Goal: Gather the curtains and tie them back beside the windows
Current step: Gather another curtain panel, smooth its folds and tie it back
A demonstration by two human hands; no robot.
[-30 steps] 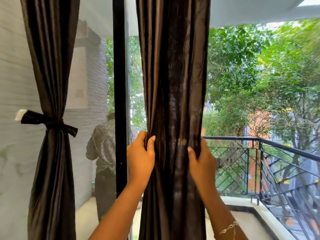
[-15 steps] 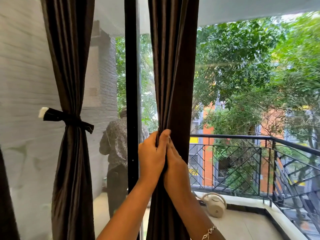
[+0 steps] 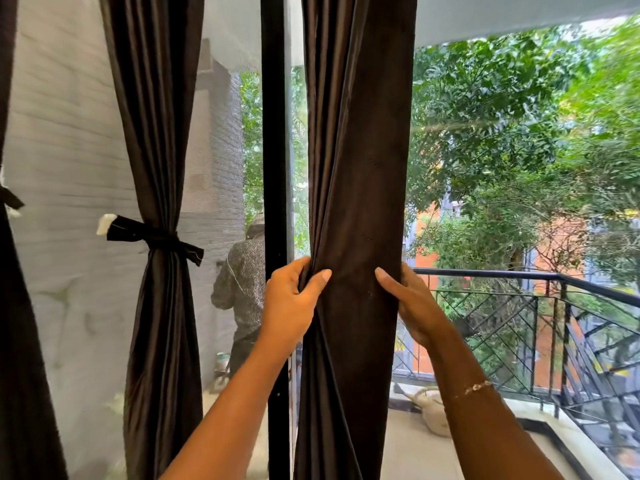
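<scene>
Since half a second ago our hands have parted: both were bunched at the left folds of the loose curtain (image 3: 360, 168), and now our right hand (image 3: 412, 306) is out at its right edge. From the left, a far curtain (image 3: 20, 341) hangs at the picture's edge, then a tied curtain (image 3: 156, 116) cinched by its tie-back (image 3: 152, 235) before the screen (image 3: 69, 116), then the black frame (image 3: 275, 133). Our left hand (image 3: 294, 306) grips the gathered left folds, fingers curled behind, thumb across the front. The loose curtain hangs just right of the frame, its long axis vertical, spanning the gap between our hands. Our right hand holds the right edge, fingers wrapped behind, thumb on the face. We judge the next move is to sweep that edge leftward into the left hand, the one nearer the frame; no tie for this curtain shows. Beyond the glass lie a pale balcony floor (image 3: 408, 452), a watering can (image 3: 433, 410), a railing (image 3: 519, 275) and trees (image 3: 502, 116).
</scene>
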